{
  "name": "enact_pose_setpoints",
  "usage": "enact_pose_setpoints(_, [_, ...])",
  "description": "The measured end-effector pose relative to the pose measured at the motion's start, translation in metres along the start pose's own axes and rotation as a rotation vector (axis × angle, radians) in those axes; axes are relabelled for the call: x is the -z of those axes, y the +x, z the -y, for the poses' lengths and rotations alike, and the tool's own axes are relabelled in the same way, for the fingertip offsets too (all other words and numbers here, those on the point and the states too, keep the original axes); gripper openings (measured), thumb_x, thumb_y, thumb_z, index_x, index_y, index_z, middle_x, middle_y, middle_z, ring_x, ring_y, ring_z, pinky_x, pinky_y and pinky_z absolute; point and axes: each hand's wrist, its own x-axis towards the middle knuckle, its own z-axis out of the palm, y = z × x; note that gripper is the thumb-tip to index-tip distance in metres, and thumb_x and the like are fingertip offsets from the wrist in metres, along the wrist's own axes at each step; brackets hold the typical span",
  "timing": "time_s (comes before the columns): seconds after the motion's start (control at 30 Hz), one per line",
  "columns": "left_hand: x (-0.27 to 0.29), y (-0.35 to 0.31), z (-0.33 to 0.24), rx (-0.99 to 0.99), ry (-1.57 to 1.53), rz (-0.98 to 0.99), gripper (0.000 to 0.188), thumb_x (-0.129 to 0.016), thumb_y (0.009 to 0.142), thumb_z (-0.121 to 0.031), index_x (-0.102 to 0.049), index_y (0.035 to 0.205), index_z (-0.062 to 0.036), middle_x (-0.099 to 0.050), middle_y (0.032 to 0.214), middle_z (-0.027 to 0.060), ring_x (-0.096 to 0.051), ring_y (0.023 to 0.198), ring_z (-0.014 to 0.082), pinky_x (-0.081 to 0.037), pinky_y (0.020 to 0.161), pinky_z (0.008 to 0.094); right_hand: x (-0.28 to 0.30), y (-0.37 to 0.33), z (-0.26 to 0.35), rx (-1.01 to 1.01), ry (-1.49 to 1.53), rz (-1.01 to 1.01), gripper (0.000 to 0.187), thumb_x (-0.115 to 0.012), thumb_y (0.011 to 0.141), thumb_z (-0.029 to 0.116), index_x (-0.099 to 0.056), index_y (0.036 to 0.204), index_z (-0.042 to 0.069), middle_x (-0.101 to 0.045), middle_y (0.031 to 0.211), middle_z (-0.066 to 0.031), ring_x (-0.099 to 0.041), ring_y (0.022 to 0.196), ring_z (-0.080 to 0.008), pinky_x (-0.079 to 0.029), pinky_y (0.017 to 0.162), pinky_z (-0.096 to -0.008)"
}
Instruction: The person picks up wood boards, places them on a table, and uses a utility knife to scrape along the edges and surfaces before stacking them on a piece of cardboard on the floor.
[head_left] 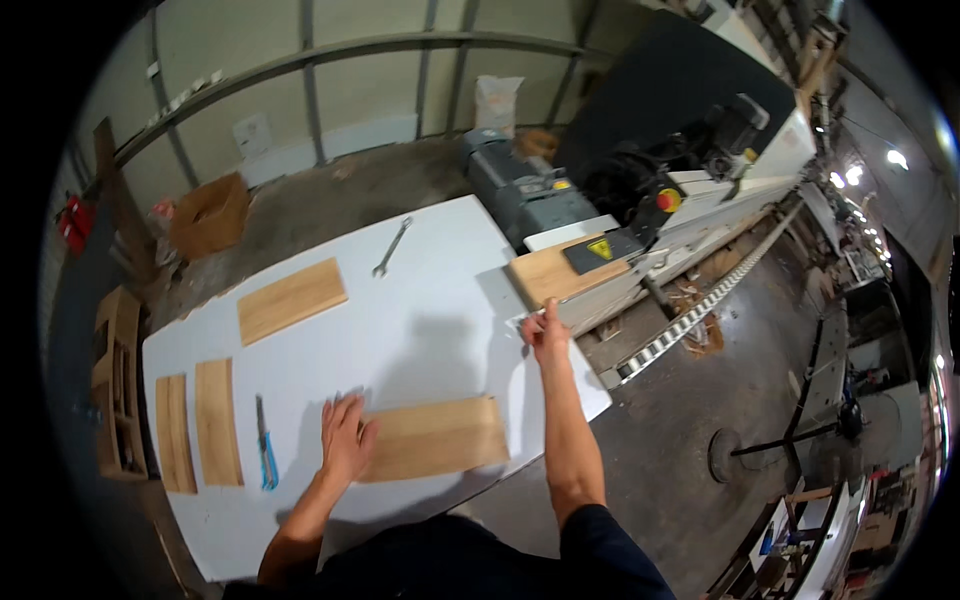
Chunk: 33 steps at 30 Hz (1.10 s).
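Note:
A light wooden board (pixel 435 440) lies flat on the white table (pixel 420 340) right in front of me. My left hand (pixel 346 436) rests at its left end, fingers stretched out and not wrapped round it. A second wooden board (pixel 545 277) sticks out of the machine at the right, partly under a dark guard (pixel 603 250) with a yellow warning triangle. At that board's near corner is my right hand (pixel 547 332), its fingers curled and pinching the end. The underside of this grip is hidden.
More boards lie on the table: one (pixel 292 300) toward the back, two (pixel 218 422) at the left. A blue-handled cutter knife (pixel 267 455) and a wrench (pixel 392 248) lie there too. The machine has a red stop button (pixel 667 200); a cardboard box (pixel 210 215) stands behind.

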Motion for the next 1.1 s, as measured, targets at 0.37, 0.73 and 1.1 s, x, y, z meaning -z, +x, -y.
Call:
enact_pose_setpoints(0.37, [-0.028, 0.027, -0.052, 0.194, -0.740, 0.146, 0.032, -0.065, 0.089, -0.013, -0.060, 0.115, 0.0057, -0.068, 0.103, 0.0120, -0.064, 0.089, 0.0163, -0.050, 0.080, 0.0272, -0.014, -0.065, -0.039, 0.053, -0.123, -0.063, 0.027, -0.071, 0.088, 0.025, -0.061, 0.074, 0.003, -0.056, 0.058, -0.0056, -0.046, 0.044, -0.0145, -0.044, 0.045, -0.0314])
enact_pose_setpoints(0.73, [-0.019, 0.028, -0.088, 0.531, -1.449, 0.039, 0.044, -0.058, 0.091, -0.015, -0.048, 0.130, 0.0038, -0.059, 0.118, 0.0105, -0.058, 0.104, 0.0208, -0.047, 0.091, 0.0349, -0.001, -0.275, -0.112, -0.114, -0.062, 0.285, 0.026, -0.059, 0.097, 0.030, -0.067, 0.097, 0.005, -0.061, 0.080, 0.0042, -0.054, 0.070, -0.0055, -0.045, 0.063, -0.0222])
enact_pose_setpoints(1.1, [0.023, 0.010, -0.060, 0.469, -1.570, 0.143, 0.035, -0.057, 0.089, -0.014, -0.056, 0.118, 0.0052, -0.064, 0.111, 0.0113, -0.062, 0.101, 0.0210, -0.048, 0.091, 0.0352, 0.027, -0.264, -0.057, 0.019, -0.080, 0.270, 0.014, -0.064, 0.092, 0.015, -0.063, 0.096, 0.001, -0.067, 0.085, -0.0041, -0.065, 0.072, -0.0131, -0.056, 0.071, -0.0280])
